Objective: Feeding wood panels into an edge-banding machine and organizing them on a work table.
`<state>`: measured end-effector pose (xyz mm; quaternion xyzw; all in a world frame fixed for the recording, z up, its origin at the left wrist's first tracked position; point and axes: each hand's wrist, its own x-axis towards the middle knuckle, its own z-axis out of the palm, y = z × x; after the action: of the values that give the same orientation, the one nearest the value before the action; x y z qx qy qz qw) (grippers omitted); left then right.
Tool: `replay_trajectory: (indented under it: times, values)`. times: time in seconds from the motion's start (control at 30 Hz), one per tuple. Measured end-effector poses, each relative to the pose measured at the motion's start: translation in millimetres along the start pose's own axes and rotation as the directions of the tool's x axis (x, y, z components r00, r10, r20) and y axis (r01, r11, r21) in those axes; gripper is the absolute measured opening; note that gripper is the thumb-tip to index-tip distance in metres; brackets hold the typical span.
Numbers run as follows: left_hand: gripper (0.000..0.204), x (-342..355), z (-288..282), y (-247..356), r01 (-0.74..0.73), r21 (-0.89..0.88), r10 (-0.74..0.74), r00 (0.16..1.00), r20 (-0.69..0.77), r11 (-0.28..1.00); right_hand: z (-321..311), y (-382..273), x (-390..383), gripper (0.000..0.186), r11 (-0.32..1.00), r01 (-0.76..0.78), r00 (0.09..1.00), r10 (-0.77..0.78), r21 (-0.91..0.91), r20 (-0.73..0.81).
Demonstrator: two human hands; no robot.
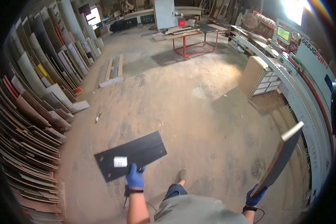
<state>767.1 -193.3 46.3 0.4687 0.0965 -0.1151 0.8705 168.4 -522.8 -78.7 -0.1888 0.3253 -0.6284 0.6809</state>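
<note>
My left hand (pixel 135 178), in a blue glove, grips the near edge of a dark rectangular board (pixel 142 149). The board is held out over the floor with its broad face up. A white label (pixel 120 161) is stuck on that face, and small brown marks sit near its corners. On the right, my right hand (pixel 255 195), also gloved in blue, is closed around the lower end of a second dark board (pixel 282 161). This one is tilted on its side, showing a brown long edge and a pale far end. Both wrists carry dark bands with thin cords.
Sheets and panels stand in a long rack (pixel 37 74) on the left. A long machine (pixel 313 112) runs along the right, beside a stacked block of panels (pixel 255 76). A red-framed table (pixel 184 46) stands ahead; strips (pixel 114 69) lie on the floor (pixel 175 97).
</note>
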Motion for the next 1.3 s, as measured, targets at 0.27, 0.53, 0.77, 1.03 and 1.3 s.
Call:
replay_trajectory:
  times: [0.27,0.53,0.77,1.03,1.3]
  values:
    - [0.033,154,245,-150,0.076,0.084,-0.079,0.996,0.035,0.994,168,41,162,0.046,0.918,-0.256,0.963,0.215,-0.304,-0.16]
    - [0.024,296,420,-264,0.025,0.433,-0.067,0.994,0.082,0.901,258,179,435,0.052,0.78,-0.625,0.778,0.625,-0.021,0.06]
    - [0.065,427,493,-345,-0.079,0.93,-0.211,0.978,0.001,-0.359,535,220,653,0.034,0.806,-0.561,0.783,0.59,-0.186,0.197]
    - [0.066,561,617,-501,0.081,0.831,-0.393,0.853,-0.344,-0.551,673,247,857,0.053,0.786,-0.538,0.819,0.573,-0.306,0.033]
    - [0.067,770,876,-694,0.005,0.846,-0.386,0.889,-0.248,-0.534,755,332,1130,0.046,0.772,-0.554,0.817,0.576,-0.312,-0.025]
